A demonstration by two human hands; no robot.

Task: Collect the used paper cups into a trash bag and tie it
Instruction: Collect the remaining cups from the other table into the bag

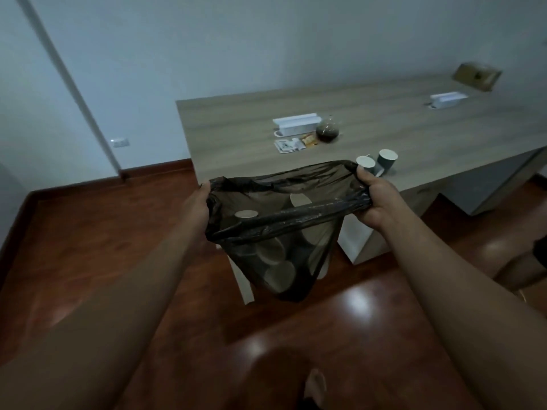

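Black, thin trash bag [284, 232] hangs over the floor, its rim gripped by left hand [196, 202] and right hand [374, 199]; cups [377, 164] remain on the tabletop [384, 128]. Loosened fingers could spill collected cups.

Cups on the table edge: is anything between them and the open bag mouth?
Nothing visible. The two cups stand on the table just beyond the bag, whose rim the left hand and right hand hold open.
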